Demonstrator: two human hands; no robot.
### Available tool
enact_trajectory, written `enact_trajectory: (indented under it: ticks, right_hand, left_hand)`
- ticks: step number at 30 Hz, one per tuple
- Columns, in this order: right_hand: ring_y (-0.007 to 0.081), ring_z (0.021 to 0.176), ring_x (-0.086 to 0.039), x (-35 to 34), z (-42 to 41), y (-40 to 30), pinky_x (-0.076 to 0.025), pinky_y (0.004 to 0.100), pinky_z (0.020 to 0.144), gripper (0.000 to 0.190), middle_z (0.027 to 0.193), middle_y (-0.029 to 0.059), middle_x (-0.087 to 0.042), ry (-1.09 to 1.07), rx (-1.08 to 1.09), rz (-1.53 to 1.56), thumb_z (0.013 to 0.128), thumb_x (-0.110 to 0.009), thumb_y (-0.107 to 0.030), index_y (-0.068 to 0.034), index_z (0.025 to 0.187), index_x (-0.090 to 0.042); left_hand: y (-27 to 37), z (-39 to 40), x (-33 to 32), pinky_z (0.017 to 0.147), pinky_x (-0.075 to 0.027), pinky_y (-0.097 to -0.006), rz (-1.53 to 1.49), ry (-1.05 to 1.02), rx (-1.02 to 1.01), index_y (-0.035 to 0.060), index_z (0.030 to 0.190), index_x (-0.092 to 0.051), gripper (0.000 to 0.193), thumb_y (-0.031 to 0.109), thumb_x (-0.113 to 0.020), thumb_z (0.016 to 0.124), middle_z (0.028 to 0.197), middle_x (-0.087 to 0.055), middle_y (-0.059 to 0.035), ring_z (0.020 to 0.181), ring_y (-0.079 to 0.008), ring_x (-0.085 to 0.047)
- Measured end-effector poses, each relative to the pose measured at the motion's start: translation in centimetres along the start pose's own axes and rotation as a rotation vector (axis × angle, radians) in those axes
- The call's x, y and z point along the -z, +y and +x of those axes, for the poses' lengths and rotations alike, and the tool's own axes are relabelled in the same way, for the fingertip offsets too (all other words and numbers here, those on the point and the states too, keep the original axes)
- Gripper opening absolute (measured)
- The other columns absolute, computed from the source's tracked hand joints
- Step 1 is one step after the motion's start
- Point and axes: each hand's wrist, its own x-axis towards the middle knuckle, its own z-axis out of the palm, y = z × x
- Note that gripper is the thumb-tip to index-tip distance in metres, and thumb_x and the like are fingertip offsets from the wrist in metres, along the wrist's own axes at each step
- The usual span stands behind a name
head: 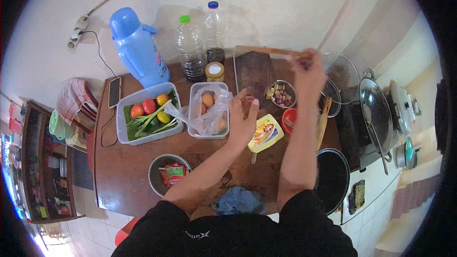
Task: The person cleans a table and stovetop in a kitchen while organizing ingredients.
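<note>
My right hand (pixel 307 63), raised near the wall, grips a flat wooden object (pixel 266 50) that is blurred and points left; its exact kind is unclear. My left hand (pixel 244 116) holds nothing visible, its fingers apart, between the egg box and the margarine packet. Behind it on the table is a dark board (pixel 254 73). A metal bowl (pixel 281 94) of garlic and shallots and a small red bowl (pixel 289 120) lie between my hands and the stove. The yellow margarine packet (pixel 266 134) lies flat, a spoon handle showing below it.
A plastic box (pixel 123 134) holds tomatoes and greens; another (pixel 209 136) holds bagged eggs. A blue thermos (pixel 137 48) and two bottles (pixel 191 51) (pixel 215 35) stand behind. A metal bowl (pixel 152 178) of sachets and a blue cloth (pixel 238 201) are near me; a wok (pixel 376 112) stands right.
</note>
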Motion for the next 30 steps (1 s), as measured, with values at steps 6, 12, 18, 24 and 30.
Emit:
enact_trajectory:
  ticks: [6, 12, 18, 24, 30]
  right_hand:
    - [0.0195, 0.066, -0.060, 3.6, 10.3, -0.4, -0.048, 0.0330, 0.063, 0.042, 0.074, 0.0095, -0.063, -0.080, 0.016, -0.206, 0.067, -0.078, -0.024, -0.001, 0.095, -0.057]
    - [0.0203, 0.059, -0.061, 2.5, 19.2, 5.0, -0.049, 0.0317, 0.053, 0.046, 0.073, 0.0135, -0.062, -0.278, 0.109, -0.452, 0.068, -0.077, -0.030, 0.004, 0.092, -0.055]
    - [0.0219, 0.062, -0.063, 0.4, 22.2, 7.0, -0.049, 0.0314, 0.052, 0.047, 0.077, 0.0165, -0.061, -0.477, -0.029, -0.450, 0.067, -0.077, -0.032, 0.003, 0.089, -0.055]
    - [0.0189, 0.052, -0.055, -4.7, 23.7, 12.0, -0.045, 0.0319, 0.043, 0.040, 0.071, 0.0115, -0.056, -0.671, 0.066, -0.571, 0.069, -0.076, -0.019, 0.005, 0.088, -0.051]
    - [0.0187, 0.048, -0.053, -7.0, 26.4, 14.5, -0.040, 0.0325, 0.035, 0.039, 0.062, 0.0101, -0.054, -0.833, -0.131, -0.435, 0.070, -0.075, -0.019, 0.004, 0.089, -0.050]
  left_hand:
    - [1.6, -0.7, 0.9, 0.088, -0.042, -0.0303, -0.243, -0.051, 0.014, -0.0015, 0.124, -0.038, 0.042, 0.016, -0.054, 0.090, 0.115, -0.040, -0.0132, 0.102, -0.0182, -0.047]
    - [1.5, -1.3, 0.9, 0.086, -0.043, -0.0286, -0.092, -0.093, 0.040, 0.0011, 0.125, -0.038, 0.040, 0.012, -0.053, 0.090, 0.117, -0.041, -0.0116, 0.102, -0.0167, -0.046]
    - [-0.6, -1.2, 0.4, 0.092, -0.038, -0.0299, -0.147, -0.094, 0.076, 0.0001, 0.125, -0.037, 0.040, 0.012, -0.053, 0.090, 0.119, -0.042, -0.0118, 0.107, -0.0177, -0.045]
    - [-2.8, -1.1, -0.7, 0.089, -0.040, -0.0307, -0.096, -0.077, 0.079, -0.0015, 0.123, -0.039, 0.042, 0.016, -0.055, 0.089, 0.115, -0.045, -0.0141, 0.107, -0.0211, -0.047]
    - [-2.8, 0.5, -1.9, 0.085, -0.041, -0.0410, 0.247, -0.170, -0.027, -0.0009, 0.116, -0.046, 0.039, 0.017, -0.059, 0.084, 0.105, -0.047, -0.0203, 0.098, -0.0341, -0.048]
